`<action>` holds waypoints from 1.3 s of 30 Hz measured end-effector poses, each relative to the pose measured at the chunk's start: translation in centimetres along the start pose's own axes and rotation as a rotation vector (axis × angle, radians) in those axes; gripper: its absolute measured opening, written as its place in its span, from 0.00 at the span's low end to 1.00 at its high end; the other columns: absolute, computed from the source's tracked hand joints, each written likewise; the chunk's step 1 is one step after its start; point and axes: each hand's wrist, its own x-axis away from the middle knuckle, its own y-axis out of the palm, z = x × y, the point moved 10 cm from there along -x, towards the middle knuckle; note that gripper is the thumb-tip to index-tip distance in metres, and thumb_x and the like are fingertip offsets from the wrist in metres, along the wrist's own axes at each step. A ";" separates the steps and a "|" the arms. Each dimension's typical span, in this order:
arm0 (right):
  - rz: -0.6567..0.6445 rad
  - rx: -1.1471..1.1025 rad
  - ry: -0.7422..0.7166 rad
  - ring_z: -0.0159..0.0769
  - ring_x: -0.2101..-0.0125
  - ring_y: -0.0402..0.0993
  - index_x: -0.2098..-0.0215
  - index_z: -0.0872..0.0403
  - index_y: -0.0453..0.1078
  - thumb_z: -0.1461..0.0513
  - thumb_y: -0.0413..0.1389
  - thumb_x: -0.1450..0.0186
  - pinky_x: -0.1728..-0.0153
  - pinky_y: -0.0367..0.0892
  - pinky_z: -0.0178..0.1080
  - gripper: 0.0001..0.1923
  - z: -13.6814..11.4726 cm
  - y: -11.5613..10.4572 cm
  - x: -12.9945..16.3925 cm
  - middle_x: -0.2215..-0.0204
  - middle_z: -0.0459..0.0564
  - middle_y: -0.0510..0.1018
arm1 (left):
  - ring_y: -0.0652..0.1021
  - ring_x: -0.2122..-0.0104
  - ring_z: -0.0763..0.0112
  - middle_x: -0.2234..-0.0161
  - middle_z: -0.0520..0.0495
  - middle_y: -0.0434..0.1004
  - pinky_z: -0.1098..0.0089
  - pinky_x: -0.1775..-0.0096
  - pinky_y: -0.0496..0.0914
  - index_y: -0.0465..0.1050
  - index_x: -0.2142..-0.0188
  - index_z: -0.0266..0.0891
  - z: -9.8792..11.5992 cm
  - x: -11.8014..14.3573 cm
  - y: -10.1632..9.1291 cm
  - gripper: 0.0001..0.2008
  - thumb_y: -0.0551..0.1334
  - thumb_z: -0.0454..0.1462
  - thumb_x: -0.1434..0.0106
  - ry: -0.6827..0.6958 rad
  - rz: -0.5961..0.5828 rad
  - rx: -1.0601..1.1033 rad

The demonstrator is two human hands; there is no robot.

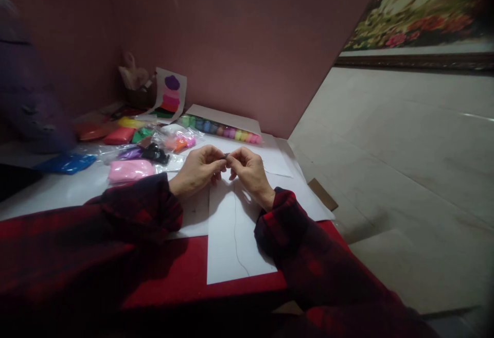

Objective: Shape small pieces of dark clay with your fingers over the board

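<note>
My left hand (197, 171) and my right hand (251, 174) meet fingertip to fingertip above the table. Between them, a small dark piece of modelling clay (226, 156) is pinched by the thumbs and forefingers of both hands; its exact shape is mostly hidden. Beneath the hands lies a white sheet of paper (222, 258) with a thin, wavy line drawn down it. An open bag of black clay (155, 154) lies to the left of my left hand, beside a pack of pink clay (131, 170).
More bagged clay, including a blue pack (66, 163) and a red pack (119, 135), lies at the left. A box of coloured clay pots (222, 129) stands at the back, near a propped picture (171, 93). A red cloth (173, 271) covers the front edge.
</note>
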 end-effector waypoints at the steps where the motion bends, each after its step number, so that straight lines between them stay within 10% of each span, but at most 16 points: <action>1: 0.005 0.004 -0.001 0.27 0.80 0.68 0.72 0.53 0.68 0.57 0.60 0.40 0.81 0.68 0.33 0.09 0.0 0.0 0.0 0.78 0.42 0.72 | 0.72 0.86 0.76 0.81 0.54 0.74 0.75 0.84 0.67 0.69 0.72 0.36 -0.1 0.0 -0.1 0.07 0.67 0.31 0.48 -0.007 0.014 -0.009; 11: 0.155 -0.052 0.036 0.27 0.81 0.68 0.70 0.54 0.67 0.59 0.61 0.40 0.83 0.67 0.32 0.08 0.1 -1.6 -0.2 0.77 0.44 0.75 | 0.72 0.85 0.76 0.80 0.51 0.77 0.76 0.82 0.66 0.70 0.71 0.35 0.1 0.0 -2.0 0.04 0.63 0.28 0.46 -0.012 0.199 0.026; 30: -0.037 -0.063 -0.032 0.27 0.79 0.69 0.66 0.53 0.69 0.52 0.58 0.35 0.78 0.71 0.34 0.12 -0.2 0.5 0.0 0.77 0.41 0.72 | 0.72 0.84 0.75 0.79 0.53 0.75 0.74 0.82 0.67 0.74 0.63 0.35 -0.3 0.1 -0.5 0.19 0.75 0.38 0.53 -0.025 0.005 0.076; 39: -0.007 0.159 -0.084 0.32 0.71 0.74 0.63 0.52 0.69 0.51 0.65 0.40 0.73 0.70 0.34 0.16 -1.1 0.2 0.5 0.72 0.44 0.77 | 0.70 0.84 0.77 0.83 0.52 0.71 0.75 0.81 0.64 0.73 0.76 0.35 -0.4 0.2 -0.6 0.14 0.74 0.41 0.50 -0.044 0.011 0.033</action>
